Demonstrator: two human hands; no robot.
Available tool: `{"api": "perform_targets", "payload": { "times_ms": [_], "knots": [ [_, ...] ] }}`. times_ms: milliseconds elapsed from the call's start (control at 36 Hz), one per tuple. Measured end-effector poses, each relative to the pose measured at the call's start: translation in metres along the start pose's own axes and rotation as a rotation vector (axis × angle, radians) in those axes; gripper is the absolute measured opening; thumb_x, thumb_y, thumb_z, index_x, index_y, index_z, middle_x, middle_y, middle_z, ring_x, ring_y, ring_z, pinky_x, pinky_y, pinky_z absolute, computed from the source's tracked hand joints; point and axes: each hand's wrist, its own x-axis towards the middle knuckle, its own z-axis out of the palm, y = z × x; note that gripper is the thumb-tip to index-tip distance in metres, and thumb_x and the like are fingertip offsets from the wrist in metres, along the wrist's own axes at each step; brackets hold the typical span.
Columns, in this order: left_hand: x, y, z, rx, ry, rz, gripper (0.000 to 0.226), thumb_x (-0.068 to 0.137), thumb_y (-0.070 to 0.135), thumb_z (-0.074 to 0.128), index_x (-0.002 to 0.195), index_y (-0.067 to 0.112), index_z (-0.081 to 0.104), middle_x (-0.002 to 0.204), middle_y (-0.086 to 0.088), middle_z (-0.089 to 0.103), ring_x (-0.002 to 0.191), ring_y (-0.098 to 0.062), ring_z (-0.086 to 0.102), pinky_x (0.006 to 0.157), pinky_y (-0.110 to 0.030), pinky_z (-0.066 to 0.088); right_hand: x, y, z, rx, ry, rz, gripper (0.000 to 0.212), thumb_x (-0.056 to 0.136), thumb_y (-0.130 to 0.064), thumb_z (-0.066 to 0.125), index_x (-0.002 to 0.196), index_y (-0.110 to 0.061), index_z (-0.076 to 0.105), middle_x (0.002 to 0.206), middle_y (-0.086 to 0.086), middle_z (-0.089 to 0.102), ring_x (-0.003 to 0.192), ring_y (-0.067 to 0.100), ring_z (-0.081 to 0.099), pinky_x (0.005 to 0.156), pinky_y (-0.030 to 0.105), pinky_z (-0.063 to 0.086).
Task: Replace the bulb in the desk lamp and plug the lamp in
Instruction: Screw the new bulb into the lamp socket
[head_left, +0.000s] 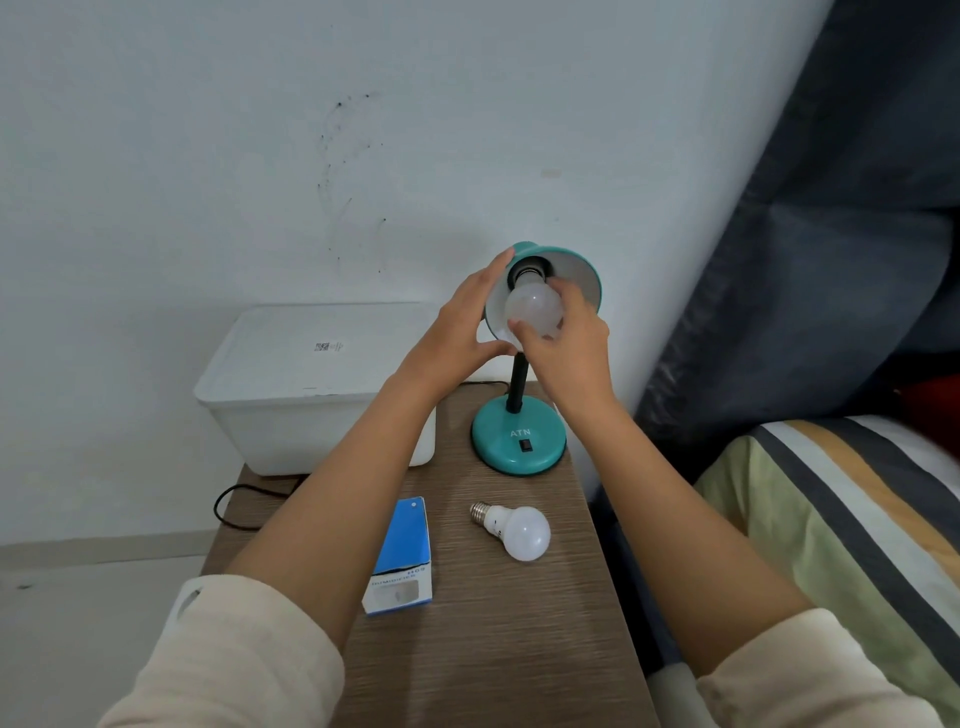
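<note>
A teal desk lamp stands on its round base (518, 441) at the back right of a wooden bedside table (498, 613). Its shade (584, 275) tilts toward me. A white bulb (532, 309) sits in the black socket inside the shade. My right hand (569, 348) is wrapped around that bulb from below and the right. My left hand (460, 322) grips the shade's left rim with fingers above and thumb below. A second white bulb (517, 530) lies loose on the table in front of the base. The lamp's plug is not in view.
A blue and white bulb box (402, 558) lies left of the loose bulb. A white lidded bin (311, 384) stands at the back left. A black cord (234, 506) loops off the table's left edge. A bed with striped bedding (852, 519) lies to the right.
</note>
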Motion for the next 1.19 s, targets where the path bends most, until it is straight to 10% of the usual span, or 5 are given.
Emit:
{"api": "perform_targets", "payload": {
  "times_ms": [1194],
  "knots": [
    [-0.003,0.012,0.004,0.043,-0.022,-0.004,0.094,0.08,0.007,0.071,0.149,0.024,0.008,0.153,-0.001,0.023,0.14,-0.012,0.023,0.114,-0.029,0.025,-0.01,-0.007,-0.004,0.108,0.116,0.032,0.053,0.08,-0.017,0.07,0.13,-0.012,0.053,0.129,0.007,0.058,0.117,0.018,0.054,0.092,0.011,0.035]
  ]
}}
